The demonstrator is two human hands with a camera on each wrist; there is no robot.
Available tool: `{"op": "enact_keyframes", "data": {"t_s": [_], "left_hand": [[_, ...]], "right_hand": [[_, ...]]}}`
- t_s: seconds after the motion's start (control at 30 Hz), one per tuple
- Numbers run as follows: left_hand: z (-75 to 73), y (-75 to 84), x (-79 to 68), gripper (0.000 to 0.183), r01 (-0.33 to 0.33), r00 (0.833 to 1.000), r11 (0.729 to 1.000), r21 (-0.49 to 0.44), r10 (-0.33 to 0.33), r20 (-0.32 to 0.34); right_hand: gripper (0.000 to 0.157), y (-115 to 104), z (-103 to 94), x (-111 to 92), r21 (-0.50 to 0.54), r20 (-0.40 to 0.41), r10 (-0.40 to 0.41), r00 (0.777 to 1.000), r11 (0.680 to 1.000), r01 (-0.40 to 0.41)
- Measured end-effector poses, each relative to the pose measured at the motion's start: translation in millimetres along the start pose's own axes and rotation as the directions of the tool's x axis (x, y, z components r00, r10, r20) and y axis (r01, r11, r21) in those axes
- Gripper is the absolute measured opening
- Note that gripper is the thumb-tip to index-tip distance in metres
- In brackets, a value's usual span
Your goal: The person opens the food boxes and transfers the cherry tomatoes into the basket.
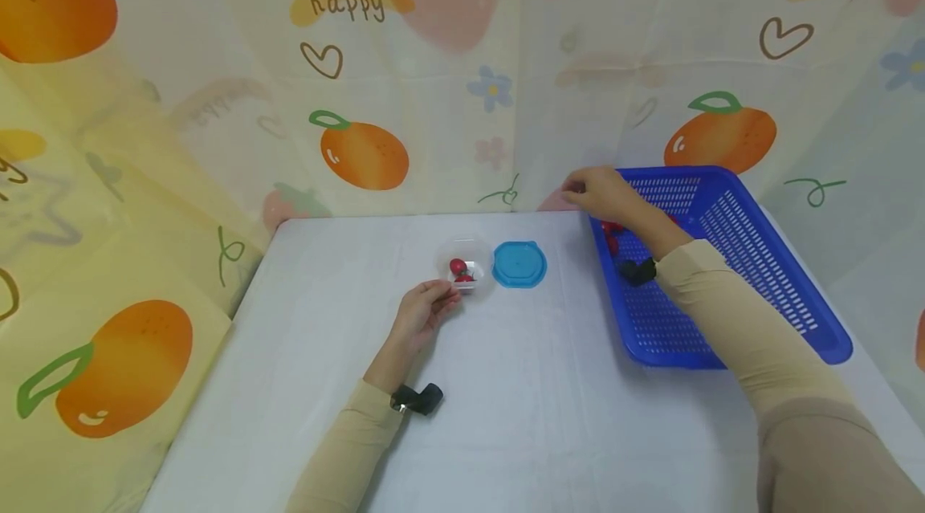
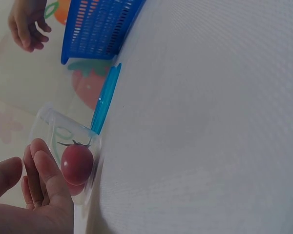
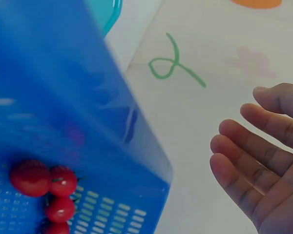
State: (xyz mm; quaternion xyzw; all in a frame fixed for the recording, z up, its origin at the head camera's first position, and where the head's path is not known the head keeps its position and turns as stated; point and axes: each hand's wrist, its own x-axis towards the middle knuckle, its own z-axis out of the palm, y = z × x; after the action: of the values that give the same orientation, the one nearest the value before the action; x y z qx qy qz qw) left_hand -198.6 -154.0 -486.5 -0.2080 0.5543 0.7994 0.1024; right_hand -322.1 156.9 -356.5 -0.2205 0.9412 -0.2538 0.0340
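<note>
A small clear plastic container (image 1: 473, 266) stands on the white-covered table with two cherry tomatoes (image 1: 458, 266) inside. My left hand (image 1: 425, 311) is at its near side; the left wrist view has the fingers (image 2: 50, 173) extended along the clear wall and the thumb apart from them. A blue lid (image 1: 519, 264) lies flat just right of the container. Up over the far left corner of the blue basket (image 1: 627, 320) is my right hand (image 1: 603, 193), with loosely bent fingers (image 3: 263, 151) and nothing between them. Several red cherry tomatoes (image 3: 59, 208) lie in the basket below.
The perforated basket takes up the right side of the table, its raised rim (image 1: 780, 260) under my right forearm. Behind the table hangs a fruit-print cloth (image 1: 433, 95). Black straps with small devices (image 1: 417, 399) sit at both wrists.
</note>
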Motion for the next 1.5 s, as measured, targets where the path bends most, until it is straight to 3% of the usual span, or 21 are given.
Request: {"op": "enact_keyframes", "data": {"t_s": [0.5,0.87,1.1,1.5], "left_hand": [[0.5,0.5,-0.4,0.019,0.006,1.0,1.0,0.015,-0.005,-0.006],[1.2,0.0,0.8,0.021,0.006,1.0,1.0,0.01,-0.006,-0.013],[0.8,-0.4,0.9,0.017,0.004,1.0,1.0,0.001,-0.004,-0.011],[-0.8,-0.7,0.5,0.022,-0.001,1.0,1.0,0.015,0.001,0.004]], "right_hand": [[0.026,-41,17.8,19,-0.021,0.093,-0.052,0.994,0.998,0.054],[0.03,-67,36.3,30,-0.05,0.172,-0.044,0.984,0.997,0.053],[0.027,-78,49.7,34,-0.028,0.204,-0.05,0.978,0.998,0.057],[0.024,-89,71.5,41,-0.034,0.21,-0.126,0.97,0.99,0.136]]}}
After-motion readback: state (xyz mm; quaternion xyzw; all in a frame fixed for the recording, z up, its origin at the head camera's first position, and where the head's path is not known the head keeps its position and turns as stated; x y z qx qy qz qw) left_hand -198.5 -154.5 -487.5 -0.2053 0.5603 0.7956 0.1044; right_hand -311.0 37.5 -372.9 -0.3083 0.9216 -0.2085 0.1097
